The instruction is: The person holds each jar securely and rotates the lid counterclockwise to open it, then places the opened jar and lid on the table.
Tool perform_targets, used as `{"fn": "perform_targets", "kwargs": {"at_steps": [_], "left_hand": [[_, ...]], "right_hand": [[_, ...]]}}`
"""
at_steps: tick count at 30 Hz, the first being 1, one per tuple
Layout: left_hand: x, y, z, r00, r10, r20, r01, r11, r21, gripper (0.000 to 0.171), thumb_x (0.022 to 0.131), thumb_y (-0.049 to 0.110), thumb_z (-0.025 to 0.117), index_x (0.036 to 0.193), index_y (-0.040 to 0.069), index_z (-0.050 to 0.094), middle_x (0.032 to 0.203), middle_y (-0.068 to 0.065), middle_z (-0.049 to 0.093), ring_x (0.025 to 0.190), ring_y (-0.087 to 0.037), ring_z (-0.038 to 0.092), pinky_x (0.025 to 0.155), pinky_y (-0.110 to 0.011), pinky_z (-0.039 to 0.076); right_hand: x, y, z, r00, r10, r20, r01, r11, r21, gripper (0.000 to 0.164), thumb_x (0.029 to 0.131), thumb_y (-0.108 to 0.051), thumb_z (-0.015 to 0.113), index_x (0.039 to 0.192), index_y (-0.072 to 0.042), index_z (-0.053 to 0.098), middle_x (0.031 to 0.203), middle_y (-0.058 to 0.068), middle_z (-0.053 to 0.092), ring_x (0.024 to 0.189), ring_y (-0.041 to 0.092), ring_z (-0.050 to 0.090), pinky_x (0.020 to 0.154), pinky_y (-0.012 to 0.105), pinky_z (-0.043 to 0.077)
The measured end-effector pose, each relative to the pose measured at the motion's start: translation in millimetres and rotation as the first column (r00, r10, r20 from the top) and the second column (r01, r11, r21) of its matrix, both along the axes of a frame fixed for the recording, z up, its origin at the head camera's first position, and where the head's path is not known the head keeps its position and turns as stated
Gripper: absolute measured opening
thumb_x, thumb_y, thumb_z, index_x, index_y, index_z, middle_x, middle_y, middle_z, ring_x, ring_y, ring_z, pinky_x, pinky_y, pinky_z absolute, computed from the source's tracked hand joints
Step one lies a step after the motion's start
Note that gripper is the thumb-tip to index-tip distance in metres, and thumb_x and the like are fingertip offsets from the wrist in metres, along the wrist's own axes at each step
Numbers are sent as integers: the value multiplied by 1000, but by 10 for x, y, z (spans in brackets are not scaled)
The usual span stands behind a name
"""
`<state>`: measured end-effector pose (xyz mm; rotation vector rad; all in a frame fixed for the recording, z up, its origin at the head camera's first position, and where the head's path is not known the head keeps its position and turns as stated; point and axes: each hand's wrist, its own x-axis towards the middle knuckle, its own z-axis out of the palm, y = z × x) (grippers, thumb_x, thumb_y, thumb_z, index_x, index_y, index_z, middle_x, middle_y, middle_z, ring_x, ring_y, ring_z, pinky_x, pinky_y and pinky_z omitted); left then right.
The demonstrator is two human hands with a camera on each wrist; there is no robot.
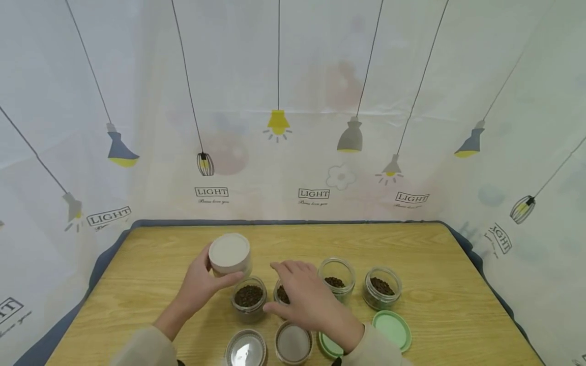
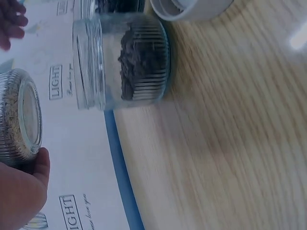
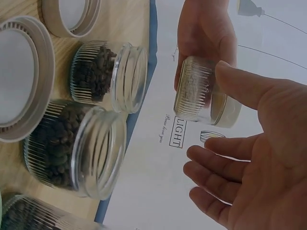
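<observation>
My left hand [image 1: 194, 284] grips a ribbed glass jar [image 2: 12, 120] with a white lid [image 1: 230, 250], raised above the table. Pale grains show through its glass in the left wrist view. My right hand [image 1: 306, 300] hovers over the row of jars, palm down with fingers extended and holding nothing. In the right wrist view its thumb appears near the lidded jar [image 3: 194, 91]; whether they touch I cannot tell. Below the hands stand several lidless jars of dark beans: a leftmost jar [image 1: 248, 297], and a second jar [image 3: 72, 148] partly covered by my right hand in the head view.
Two more open jars of beans stand to the right, a taller-looking jar [image 1: 337, 274] and an end jar [image 1: 382, 288]. Nearer lie two whitish lids [image 1: 294, 343] and two green lids [image 1: 392, 330]. The wooden table [image 1: 458, 305] ends at a patterned curtain [image 1: 265, 203].
</observation>
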<state>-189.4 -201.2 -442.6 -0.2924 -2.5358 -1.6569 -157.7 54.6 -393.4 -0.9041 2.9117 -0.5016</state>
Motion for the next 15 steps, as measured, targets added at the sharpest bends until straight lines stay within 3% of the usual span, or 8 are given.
{"fn": "perform_targets", "kwargs": {"at_steps": [9,15], "left_hand": [[148,175,31,990,-135,-33,136,991,19,74,77,23,83,140,18,45,130,0,59,121,-19,55,106,-55,38],[240,289,16,979,-203,-36,204,979,25,75,77,24,83,141,22,44,129,3,60,118,-13,56,103,-53,41]], "right_hand": [[-48,9,152,1000,-15,-2,15,998,-65,83,88,-62,58,150,-13,33,142,9,51,130,27,50,105,47,45],[-25,-14,218,999,-44,19,45,996,-79,91,86,-77,42,154,-19,27,149,7,43,133,26,47,104,49,44]]}}
